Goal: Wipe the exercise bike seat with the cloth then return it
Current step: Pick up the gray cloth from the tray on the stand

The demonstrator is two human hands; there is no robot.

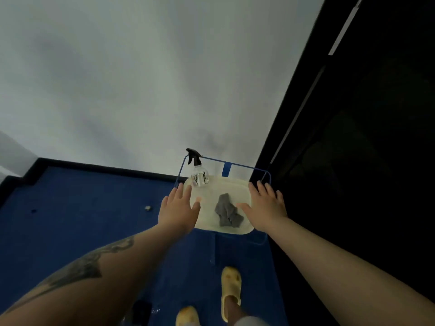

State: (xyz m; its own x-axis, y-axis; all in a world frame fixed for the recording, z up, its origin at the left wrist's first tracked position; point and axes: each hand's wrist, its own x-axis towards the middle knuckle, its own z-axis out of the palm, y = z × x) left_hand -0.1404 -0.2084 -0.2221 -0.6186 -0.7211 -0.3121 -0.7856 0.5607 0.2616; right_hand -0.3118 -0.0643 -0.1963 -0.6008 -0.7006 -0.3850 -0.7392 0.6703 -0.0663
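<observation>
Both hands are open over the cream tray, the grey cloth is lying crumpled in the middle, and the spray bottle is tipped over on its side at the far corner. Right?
Not quite. The spray bottle stands upright at the far left corner of the cream tray, not on its side. The rest holds in the head view: the left hand and right hand are open over the tray, and the grey cloth lies crumpled in the middle.

The crumpled grey cloth (227,211) is flanked by the spread left hand (178,209) and right hand (266,207), open tray surface is left around it, and the far-left corner is occupied by a clear black-triggered spray bottle (199,175).
</observation>
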